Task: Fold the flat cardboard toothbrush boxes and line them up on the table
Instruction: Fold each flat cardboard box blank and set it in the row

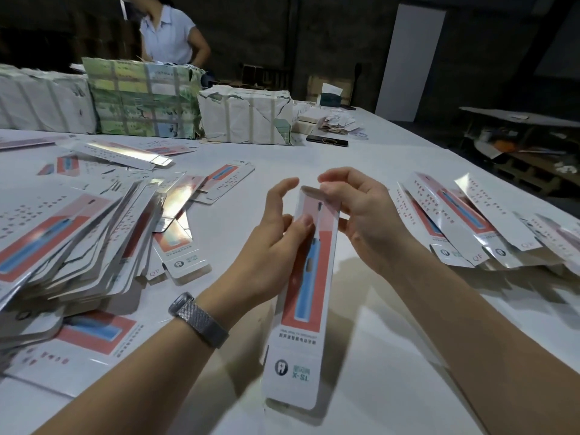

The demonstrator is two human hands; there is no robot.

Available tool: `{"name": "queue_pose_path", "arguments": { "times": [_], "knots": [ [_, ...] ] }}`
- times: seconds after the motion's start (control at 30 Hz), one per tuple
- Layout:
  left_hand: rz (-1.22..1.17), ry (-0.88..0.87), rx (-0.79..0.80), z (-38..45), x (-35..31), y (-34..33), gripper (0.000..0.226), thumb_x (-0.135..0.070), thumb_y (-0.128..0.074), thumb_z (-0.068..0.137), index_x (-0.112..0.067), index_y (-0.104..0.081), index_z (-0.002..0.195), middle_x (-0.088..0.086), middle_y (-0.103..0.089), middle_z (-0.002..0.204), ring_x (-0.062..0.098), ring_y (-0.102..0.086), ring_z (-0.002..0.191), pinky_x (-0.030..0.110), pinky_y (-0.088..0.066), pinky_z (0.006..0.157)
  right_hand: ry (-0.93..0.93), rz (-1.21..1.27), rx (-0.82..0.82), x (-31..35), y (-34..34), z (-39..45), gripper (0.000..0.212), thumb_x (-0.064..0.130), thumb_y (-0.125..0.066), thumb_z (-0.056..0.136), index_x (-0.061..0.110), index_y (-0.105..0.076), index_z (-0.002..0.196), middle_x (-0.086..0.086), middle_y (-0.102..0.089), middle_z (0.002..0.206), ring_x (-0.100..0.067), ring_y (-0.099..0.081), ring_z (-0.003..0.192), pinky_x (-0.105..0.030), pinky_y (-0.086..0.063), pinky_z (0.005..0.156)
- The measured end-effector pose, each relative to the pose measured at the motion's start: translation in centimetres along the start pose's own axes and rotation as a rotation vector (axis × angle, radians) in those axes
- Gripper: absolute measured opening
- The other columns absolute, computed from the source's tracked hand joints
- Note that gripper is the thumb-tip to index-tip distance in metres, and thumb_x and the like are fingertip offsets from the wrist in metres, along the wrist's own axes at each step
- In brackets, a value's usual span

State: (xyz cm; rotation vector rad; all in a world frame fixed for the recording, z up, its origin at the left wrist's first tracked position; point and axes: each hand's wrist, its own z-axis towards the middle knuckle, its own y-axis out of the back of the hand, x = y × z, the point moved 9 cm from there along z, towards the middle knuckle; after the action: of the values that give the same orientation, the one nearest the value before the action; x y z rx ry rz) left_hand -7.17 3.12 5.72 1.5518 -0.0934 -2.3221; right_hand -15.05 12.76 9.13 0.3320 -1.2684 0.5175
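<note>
long white box point(309, 277), pink-and-blue toothbrush print

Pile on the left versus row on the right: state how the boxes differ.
The left pile holds flat, unfolded blanks stacked loosely and fanned at mixed angles; the right row holds folded boxes leaning side by side, roughly parallel. The pile is thicker; the row spreads along the table. Both show the same red-and-blue toothbrush print.

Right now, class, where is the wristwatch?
In the head view the wristwatch sits on the person's left wrist, low and left of centre, just behind the left hand holding the box and beside the pile of flat boxes.
</note>
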Motion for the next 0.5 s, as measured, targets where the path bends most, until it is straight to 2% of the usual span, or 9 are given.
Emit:
{"name": "queue_pose_path", "arguments": {
  "times": [0.1, 0.3, 0.43, 0.5],
  "knots": [
    [0.038, -0.002, 0.021, -0.1, -0.1, -0.1, 0.040, -0.046, -0.041, 0.103, -0.058, -0.020, 0.135, 0.001, -0.067, 0.092, 0.013, -0.072, 0.075, 0.027, -0.059, 0.069, -0.015, -0.048, 0.013, 0.1, 0.2, 0.0, 0.014, 0.003, -0.061, 0.091, 0.012, -0.069, 0.085, 0.003, -0.066, 0.070, -0.011, -0.064, 0.068, -0.022, -0.054, 0.061],
    [-0.007, -0.028, 0.079, -0.1, -0.7, -0.6, 0.050, -0.053, -0.040, 0.096, -0.065, -0.017, 0.138, -0.013, -0.065, 0.088, 0.013, -0.072, 0.079, 0.023, -0.057, 0.067, 0.068, -0.118, -0.092, 1.0, 1.0, -0.1, 0.018, 0.004, -0.065, 0.089, 0.013, -0.071, 0.075, 0.002, -0.068, 0.067, -0.011, -0.065, 0.066, -0.024, -0.055, 0.062],
    [-0.002, -0.037, 0.082, -0.1, -0.8, -0.4, 0.051, -0.054, -0.041, 0.093, -0.073, -0.019, 0.135, -0.007, -0.065, 0.087, 0.014, -0.071, 0.077, 0.024, -0.056, 0.069, 0.056, -0.120, -0.083, 1.1, 1.3, 0.1, 0.018, 0.001, -0.062, 0.090, 0.009, -0.069, 0.076, 0.000, -0.067, 0.065, -0.011, -0.066, 0.062, -0.022, -0.053, 0.056],
    [-0.004, -0.027, 0.073, -0.2, -0.8, -0.2, 0.052, -0.054, -0.041, 0.092, -0.072, -0.020, 0.136, -0.003, -0.066, 0.090, 0.014, -0.071, 0.077, 0.022, -0.056, 0.068, 0.035, -0.121, -0.049, 0.9, 1.1, 0.1, 0.016, 0.002, -0.062, 0.090, 0.008, -0.070, 0.077, -0.001, -0.068, 0.067, -0.013, -0.066, 0.064, -0.024, -0.053, 0.056]
  ]
}}
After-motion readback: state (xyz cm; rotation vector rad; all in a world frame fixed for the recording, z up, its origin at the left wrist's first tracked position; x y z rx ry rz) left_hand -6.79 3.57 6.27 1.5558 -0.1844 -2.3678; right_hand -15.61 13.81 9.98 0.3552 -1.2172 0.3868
